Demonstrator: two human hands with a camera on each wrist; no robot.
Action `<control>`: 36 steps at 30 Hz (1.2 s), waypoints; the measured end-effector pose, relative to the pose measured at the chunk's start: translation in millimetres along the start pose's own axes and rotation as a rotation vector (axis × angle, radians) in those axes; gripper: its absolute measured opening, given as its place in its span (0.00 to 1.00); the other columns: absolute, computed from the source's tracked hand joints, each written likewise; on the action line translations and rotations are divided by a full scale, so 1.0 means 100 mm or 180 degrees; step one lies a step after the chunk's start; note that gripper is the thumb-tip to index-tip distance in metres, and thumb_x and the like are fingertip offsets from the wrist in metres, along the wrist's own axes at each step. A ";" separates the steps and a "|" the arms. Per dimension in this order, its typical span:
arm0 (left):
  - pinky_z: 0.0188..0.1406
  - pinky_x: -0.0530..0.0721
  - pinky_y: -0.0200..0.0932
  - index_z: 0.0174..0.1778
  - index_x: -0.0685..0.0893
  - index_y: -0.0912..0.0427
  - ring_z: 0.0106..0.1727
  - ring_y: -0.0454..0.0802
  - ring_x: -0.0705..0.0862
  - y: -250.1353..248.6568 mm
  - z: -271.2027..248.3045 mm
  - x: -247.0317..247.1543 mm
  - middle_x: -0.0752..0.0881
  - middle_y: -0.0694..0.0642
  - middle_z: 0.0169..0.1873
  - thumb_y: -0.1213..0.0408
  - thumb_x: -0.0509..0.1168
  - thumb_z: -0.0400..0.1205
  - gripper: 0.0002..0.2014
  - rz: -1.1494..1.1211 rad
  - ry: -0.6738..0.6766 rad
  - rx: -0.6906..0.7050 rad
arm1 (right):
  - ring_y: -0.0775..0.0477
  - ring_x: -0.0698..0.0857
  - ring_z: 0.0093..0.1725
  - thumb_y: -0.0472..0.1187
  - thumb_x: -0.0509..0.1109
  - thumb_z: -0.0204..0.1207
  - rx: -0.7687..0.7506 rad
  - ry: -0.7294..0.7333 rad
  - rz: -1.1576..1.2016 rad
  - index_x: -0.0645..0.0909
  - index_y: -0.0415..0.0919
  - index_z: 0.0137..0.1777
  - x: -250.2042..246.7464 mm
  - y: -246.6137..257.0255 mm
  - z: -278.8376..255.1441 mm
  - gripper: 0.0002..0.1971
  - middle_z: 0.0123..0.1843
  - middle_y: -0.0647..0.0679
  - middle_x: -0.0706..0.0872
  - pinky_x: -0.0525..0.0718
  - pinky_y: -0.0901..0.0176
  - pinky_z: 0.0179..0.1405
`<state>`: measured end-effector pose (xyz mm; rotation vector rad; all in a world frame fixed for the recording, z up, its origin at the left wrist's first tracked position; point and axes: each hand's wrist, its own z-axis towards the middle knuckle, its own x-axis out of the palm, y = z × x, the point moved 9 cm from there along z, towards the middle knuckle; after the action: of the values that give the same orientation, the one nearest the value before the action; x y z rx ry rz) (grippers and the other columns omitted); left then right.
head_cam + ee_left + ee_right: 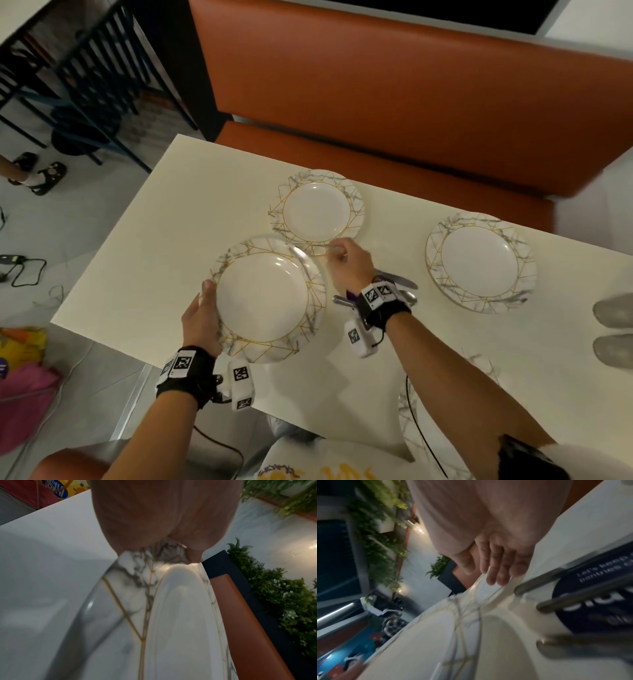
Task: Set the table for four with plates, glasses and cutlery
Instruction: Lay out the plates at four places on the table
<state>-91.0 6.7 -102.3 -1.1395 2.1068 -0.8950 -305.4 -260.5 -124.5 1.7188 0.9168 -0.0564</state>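
- While my left hand (202, 318) grips the near plate (263, 298) by its left rim above the table (137, 246), my right hand (346, 260) curls round a clear glass (334, 247) between that plate and the far plate (317, 210).
- Left wrist: my thumb (194, 555) presses the plate's marbled rim.
- Right wrist: my fingers (494, 566) rest on the glass; cutlery (556, 573) lies beside it.
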 end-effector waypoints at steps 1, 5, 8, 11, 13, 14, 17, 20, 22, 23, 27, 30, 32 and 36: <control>0.64 0.83 0.50 0.74 0.84 0.54 0.63 0.58 0.85 0.01 0.00 0.04 0.88 0.55 0.63 0.42 0.61 0.90 0.24 0.0049 0.0087 -0.0027 | 0.53 0.88 0.44 0.46 0.67 0.85 -0.0073 0.0203 -0.0012 0.80 0.46 0.65 0.13 0.02 -0.13 0.11 0.54 0.53 0.87 0.83 0.66 0.34; 0.48 0.85 0.47 0.65 0.84 0.55 0.47 0.52 0.86 0.20 0.23 0.08 0.88 0.53 0.48 0.52 0.66 0.90 0.14 0.0226 0.0328 -0.0206 | 0.49 0.84 0.51 0.40 0.68 0.85 0.0011 0.0368 -0.0285 0.80 0.39 0.68 0.37 -0.22 -0.45 0.14 0.55 0.47 0.87 0.77 0.62 0.48; 0.34 0.78 0.44 0.57 0.82 0.60 0.37 0.56 0.81 0.35 0.50 -0.01 0.84 0.56 0.36 0.71 0.68 0.84 0.08 0.0615 0.0428 -0.0124 | 0.47 0.86 0.56 0.38 0.70 0.83 0.0272 0.0185 -0.0272 0.81 0.38 0.68 0.43 -0.46 -0.63 0.15 0.57 0.46 0.87 0.76 0.64 0.51; 0.34 0.79 0.45 0.55 0.84 0.59 0.36 0.57 0.81 0.41 0.69 -0.05 0.87 0.60 0.38 0.71 0.72 0.81 0.09 0.1290 0.0633 0.0216 | 0.46 0.86 0.59 0.36 0.72 0.82 0.0457 -0.0032 -0.0177 0.80 0.37 0.68 0.49 -0.61 -0.83 0.16 0.60 0.45 0.88 0.78 0.63 0.54; 0.34 0.81 0.48 0.60 0.86 0.61 0.30 0.56 0.81 0.45 0.78 -0.07 0.88 0.61 0.37 0.68 0.76 0.81 0.12 0.1548 0.0804 0.0359 | 0.46 0.86 0.60 0.35 0.73 0.81 0.0579 -0.0204 -0.0029 0.78 0.40 0.70 0.52 -0.69 -0.98 0.18 0.60 0.47 0.87 0.79 0.62 0.56; 0.35 0.83 0.50 0.61 0.86 0.60 0.29 0.56 0.82 0.46 0.81 -0.07 0.89 0.60 0.37 0.65 0.77 0.80 0.14 0.1668 0.0861 0.0430 | 0.47 0.86 0.59 0.34 0.73 0.81 0.0644 -0.0275 0.0047 0.77 0.42 0.70 0.54 -0.73 -1.04 0.19 0.59 0.47 0.86 0.80 0.62 0.56; 0.50 0.92 0.62 0.60 0.89 0.54 0.38 0.61 0.88 0.49 0.95 -0.13 0.91 0.59 0.42 0.58 0.80 0.76 0.18 0.1929 0.0873 0.0582 | 0.46 0.87 0.54 0.35 0.73 0.81 0.0822 -0.0399 0.0043 0.77 0.45 0.68 0.64 -0.81 -1.21 0.17 0.54 0.47 0.87 0.83 0.58 0.54; 0.56 0.91 0.69 0.60 0.90 0.50 0.50 0.69 0.91 0.58 1.12 -0.14 0.93 0.59 0.48 0.49 0.76 0.68 0.24 0.2083 0.0983 0.0708 | 0.42 0.88 0.54 0.36 0.72 0.80 0.0859 -0.0523 -0.0051 0.76 0.45 0.67 0.73 -0.83 -1.32 0.17 0.55 0.43 0.89 0.84 0.56 0.55; 0.57 0.91 0.67 0.61 0.90 0.48 0.50 0.69 0.91 0.50 1.04 -0.13 0.93 0.58 0.49 0.53 0.75 0.70 0.22 0.2129 0.1071 0.0765 | 0.43 0.87 0.53 0.36 0.72 0.81 0.0893 -0.0599 -0.0091 0.76 0.43 0.68 0.77 -0.83 -1.39 0.17 0.55 0.43 0.88 0.81 0.59 0.53; 0.58 0.91 0.63 0.61 0.90 0.49 0.49 0.67 0.91 0.42 0.95 -0.13 0.93 0.56 0.49 0.58 0.75 0.73 0.19 0.2140 0.1079 0.0793 | 0.44 0.85 0.52 0.36 0.72 0.81 0.0919 -0.0610 -0.0094 0.76 0.42 0.69 0.79 -0.83 -1.42 0.18 0.55 0.44 0.87 0.80 0.59 0.52; 0.62 0.90 0.57 0.63 0.90 0.49 0.51 0.62 0.91 0.32 0.86 -0.11 0.92 0.54 0.52 0.66 0.74 0.79 0.16 0.2161 0.1149 0.0893 | 0.43 0.86 0.50 0.36 0.71 0.81 0.0987 -0.0655 -0.0168 0.76 0.40 0.70 0.84 -0.84 -1.53 0.18 0.49 0.46 0.85 0.78 0.61 0.49; 0.61 0.91 0.59 0.64 0.90 0.49 0.51 0.64 0.92 0.34 0.91 -0.12 0.93 0.55 0.52 0.64 0.74 0.80 0.16 0.2253 0.1184 0.0898 | 0.46 0.83 0.47 0.36 0.71 0.82 0.1036 -0.0683 -0.0158 0.75 0.41 0.70 0.88 -0.84 -1.58 0.18 0.48 0.47 0.84 0.78 0.60 0.48; 0.60 0.91 0.61 0.64 0.90 0.49 0.50 0.65 0.93 0.37 0.95 -0.12 0.94 0.56 0.50 0.64 0.73 0.79 0.17 0.2333 0.1230 0.0922 | 0.47 0.82 0.48 0.37 0.71 0.82 0.1069 -0.0700 -0.0155 0.75 0.41 0.71 0.87 -0.85 -1.60 0.18 0.50 0.48 0.84 0.77 0.61 0.48; 0.63 0.90 0.56 0.68 0.88 0.52 0.51 0.61 0.93 0.36 0.97 -0.08 0.94 0.57 0.51 0.62 0.71 0.80 0.19 0.2474 0.1272 0.0953 | 0.47 0.83 0.50 0.38 0.71 0.82 0.1121 -0.0577 -0.0147 0.74 0.43 0.71 0.88 -0.85 -1.62 0.19 0.52 0.48 0.84 0.78 0.59 0.50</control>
<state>-32.5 1.0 -188.4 0.0536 2.3265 -1.0341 -360.2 -71.2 -174.9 1.9775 0.8464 -0.4191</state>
